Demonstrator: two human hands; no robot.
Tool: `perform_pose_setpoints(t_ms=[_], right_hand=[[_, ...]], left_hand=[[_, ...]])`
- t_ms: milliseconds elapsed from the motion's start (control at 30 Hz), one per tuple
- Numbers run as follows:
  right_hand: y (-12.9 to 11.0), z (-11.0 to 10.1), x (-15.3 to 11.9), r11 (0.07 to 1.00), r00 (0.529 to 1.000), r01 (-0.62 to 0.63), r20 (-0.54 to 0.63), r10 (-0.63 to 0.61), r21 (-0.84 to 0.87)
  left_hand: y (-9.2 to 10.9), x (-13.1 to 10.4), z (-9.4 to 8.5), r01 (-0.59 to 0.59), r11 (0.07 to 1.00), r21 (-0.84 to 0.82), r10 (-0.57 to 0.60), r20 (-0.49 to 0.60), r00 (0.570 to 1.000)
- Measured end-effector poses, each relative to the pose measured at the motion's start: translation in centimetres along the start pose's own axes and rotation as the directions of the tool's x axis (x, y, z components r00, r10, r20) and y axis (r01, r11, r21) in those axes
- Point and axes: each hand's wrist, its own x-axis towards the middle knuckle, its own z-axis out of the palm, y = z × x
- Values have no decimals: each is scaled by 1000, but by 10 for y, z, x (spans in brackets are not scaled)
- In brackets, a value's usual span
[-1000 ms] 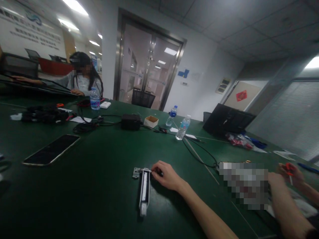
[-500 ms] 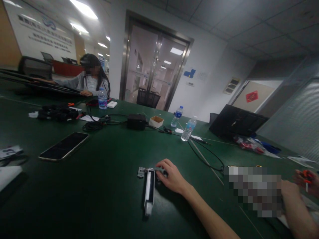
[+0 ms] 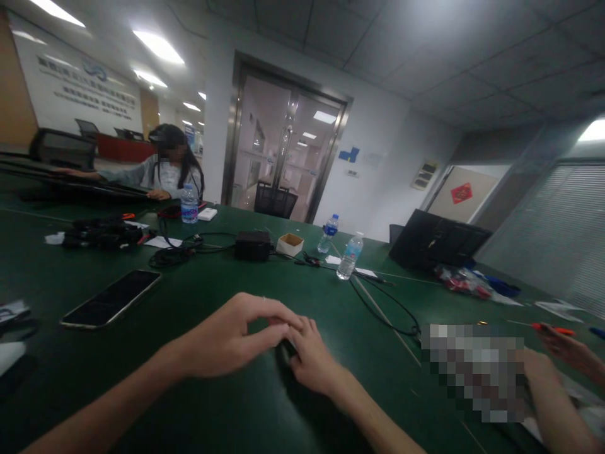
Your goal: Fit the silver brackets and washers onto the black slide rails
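My left hand (image 3: 241, 337) reaches in from the lower left, its thumb and index fingertips closing against the fingers of my right hand (image 3: 314, 353). The fingers of my right hand are curled and closed, low over the green table (image 3: 227, 416). Just below the joined fingertips a small dark edge (image 3: 286, 348) shows, with a shadow under it. The rest of whatever the two hands grip is hidden behind the fingers.
A phone (image 3: 112, 299) lies at left. Toward the back are a black box-shaped adapter (image 3: 254, 245), a small open carton (image 3: 290, 244), cables and water bottles (image 3: 350, 257). A person (image 3: 172, 164) sits across; another person's hand (image 3: 570, 350) holds an orange-handled tool at right.
My left hand has come in from the left to meet the right. The narrow metal piece with side plates, lying in plain sight before, is now out of sight. The view has tipped up slightly.
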Motion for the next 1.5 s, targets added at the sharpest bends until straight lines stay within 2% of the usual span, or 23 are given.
perform_pose_setpoints(t_ms=[100,200,267,333,400,467,567,667,933,1500], right_hand=[[41,-6,8,992,991,-120,-68,117,-32],[83,-11,15,947,950,-293,-155,272,-133],[107,-15,19,860,885,-452,-236,401,-237],[128,-22,24,743,812,-584,-263,522,-328],[145,-31,29,698,780,-626,-277,562,-347],[158,-41,35,678,770,-637,-266,580,-368],[171,-50,45,685,789,-608,-209,578,-402],[178,-49,55,683,798,-589,-182,574,-431],[185,-38,76,588,746,-657,-292,599,-471],[193,-28,81,541,740,-656,-308,598,-527]], left_hand=[[-47,14,-4,196,963,183,-180,-101,978],[-104,-1,-1,323,902,287,-296,-134,946],[-131,-14,0,354,877,325,-341,-99,935],[-144,-21,-1,369,856,362,-369,-73,927],[-147,-23,-1,354,842,408,-357,-70,931],[-145,-22,0,328,835,443,-335,-63,940],[-145,-20,3,296,834,465,-305,-58,950],[-148,-21,5,293,831,474,-295,-72,953],[-144,-25,7,309,837,452,-307,-79,948],[-147,-26,9,304,827,474,-311,-66,948]])
